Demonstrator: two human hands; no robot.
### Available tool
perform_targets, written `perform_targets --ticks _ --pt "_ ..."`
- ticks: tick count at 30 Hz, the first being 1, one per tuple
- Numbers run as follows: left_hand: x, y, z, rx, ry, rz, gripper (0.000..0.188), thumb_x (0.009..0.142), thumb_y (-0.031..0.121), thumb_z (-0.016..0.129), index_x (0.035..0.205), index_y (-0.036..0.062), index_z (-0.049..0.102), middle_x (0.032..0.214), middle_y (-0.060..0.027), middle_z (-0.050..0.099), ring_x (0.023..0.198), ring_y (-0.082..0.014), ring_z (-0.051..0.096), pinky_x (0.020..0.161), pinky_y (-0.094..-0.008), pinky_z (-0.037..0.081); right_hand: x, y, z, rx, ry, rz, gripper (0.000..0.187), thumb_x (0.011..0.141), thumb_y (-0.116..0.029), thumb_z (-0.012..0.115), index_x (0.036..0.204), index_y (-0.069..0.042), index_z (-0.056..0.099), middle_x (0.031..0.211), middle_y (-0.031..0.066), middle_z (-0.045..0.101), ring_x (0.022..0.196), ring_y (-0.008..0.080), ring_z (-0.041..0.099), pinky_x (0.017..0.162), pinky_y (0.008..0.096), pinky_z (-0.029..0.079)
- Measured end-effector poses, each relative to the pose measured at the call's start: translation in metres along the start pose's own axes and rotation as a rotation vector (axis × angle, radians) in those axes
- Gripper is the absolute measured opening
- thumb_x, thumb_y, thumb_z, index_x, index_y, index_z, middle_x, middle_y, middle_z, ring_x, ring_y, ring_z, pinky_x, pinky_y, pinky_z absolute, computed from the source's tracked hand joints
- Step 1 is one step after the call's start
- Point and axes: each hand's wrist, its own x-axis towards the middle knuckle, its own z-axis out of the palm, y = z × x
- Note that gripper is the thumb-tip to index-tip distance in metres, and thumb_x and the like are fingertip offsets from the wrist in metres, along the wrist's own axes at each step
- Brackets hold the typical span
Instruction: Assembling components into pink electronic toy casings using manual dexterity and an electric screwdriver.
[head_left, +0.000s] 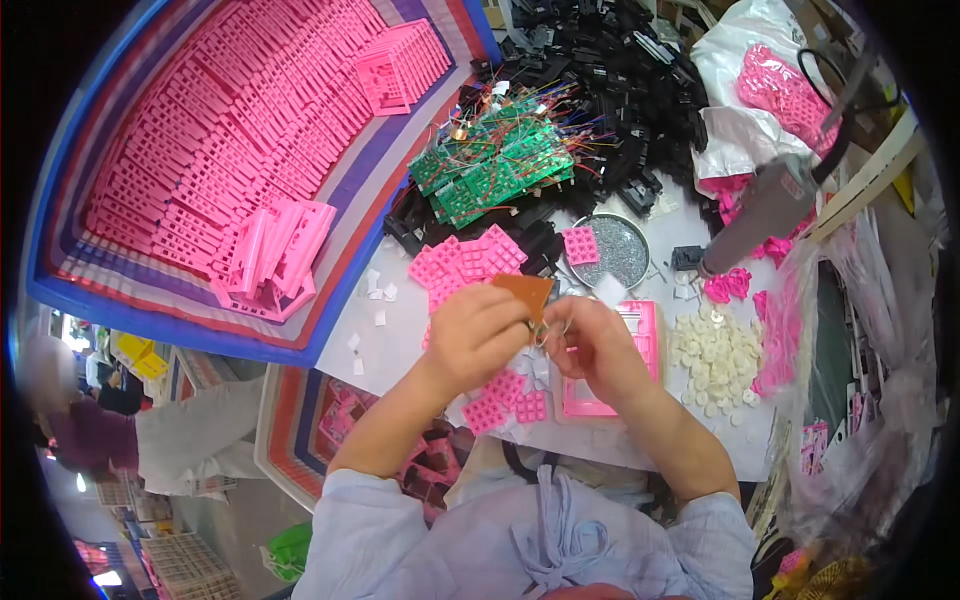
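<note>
A white table [400, 335], crowded with small parts, fills the middle of the frame, inside a cluttered workroom. At upper left stands a large blue-rimmed bin [50, 215] lined with striped sheeting and packed with rows of pink plastic frames [250, 110]. A second striped-lined container [287, 430] with pink parts sits lower, left of center, and beyond it, at the left edge, a person in a dark purple top [95, 437] and pale trousers appears. At the center of the frame, the left hand [472, 332] grips a brown circuit board [527, 290] between thumb and curled fingers. The right hand [605, 350] is just beside the board's lower right corner, its thumb and fingertips drawn narrow by some thin wires; whether they pinch a wire cannot be told. Pink button pads [465, 258] lie in heaps above and below the left hand, and a pink rectangular casing [650, 340] lies partly under the right hand. Above the hands is a round metal dish [648, 255] of small grey pieces, with one pink pad at its left edge. Green circuit boards [505, 180] with colored wires are piled at upper center, near a mound of black plastic parts [620, 90]. Cream round buttons [715, 358] are heaped right of the casing, below a grey tapered tool [760, 215].
</note>
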Motion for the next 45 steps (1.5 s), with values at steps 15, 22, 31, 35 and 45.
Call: perform_targets --ticks 15,22,31,35,45 --pt "-0.068 0.039 0.006 -1.158 0.072 -1.252 0.046 0.087 -0.004 0.065 0.130 0.0032 0.050 0.125 -0.0092 0.054 0.120 -0.0175 0.054 0.100 -0.0353 0.047 -0.016 0.008 -0.019 -0.440 -0.052 -0.092 0.015 0.098 -0.018 0.065 0.095 -0.004 0.067 0.080 -0.0047 0.058 0.072 0.0036 0.050 0.064 0.0222 0.041" --pt "-0.060 0.040 -0.003 -1.382 -0.047 -1.024 0.039 0.095 0.019 0.065 0.127 -0.0017 0.059 0.128 -0.0092 0.060 0.109 -0.0188 0.061 0.100 -0.0360 0.046 -0.024 -0.006 -0.037 -0.501 -0.107 -0.036 0.014 0.098 -0.016 0.065 0.098 -0.002 0.068 0.084 -0.0020 0.063 0.074 0.0045 0.055 0.065 0.0223 0.046" --pt "-0.084 0.046 0.014 -1.619 0.031 -1.278 0.034 0.099 0.022 0.059 0.121 -0.0032 0.064 0.113 -0.0142 0.069 0.099 -0.0243 0.067 0.088 -0.0419 0.055 -0.043 0.002 -0.051 -0.311 0.081 -0.191 0.019 0.100 -0.014 0.060 0.108 -0.001 0.070 0.084 0.0006 0.065 0.070 0.0067 0.059 0.061 0.0226 0.047" --pt "-0.103 0.045 0.024 -1.545 0.061 -1.227 0.033 0.102 0.023 0.055 0.120 -0.0036 0.064 0.111 -0.0150 0.069 0.098 -0.0256 0.068 0.087 -0.0427 0.056 -0.054 0.015 -0.046 -0.635 0.283 -0.453 0.017 0.098 -0.009 0.061 0.106 0.001 0.072 0.090 0.0063 0.071 0.074 0.0107 0.064 0.065 0.0249 0.051" --pt "-0.072 0.063 0.034 -1.692 0.322 -1.318 0.049 0.100 0.033 0.054 0.128 -0.0066 0.055 0.121 -0.0272 0.063 0.102 -0.0366 0.068 0.073 -0.0417 0.063 -0.064 0.032 -0.038 -0.612 0.244 -0.279 0.016 0.097 -0.011 0.065 0.102 0.002 0.072 0.090 0.0092 0.073 0.075 0.0126 0.069 0.064 0.0256 0.054"
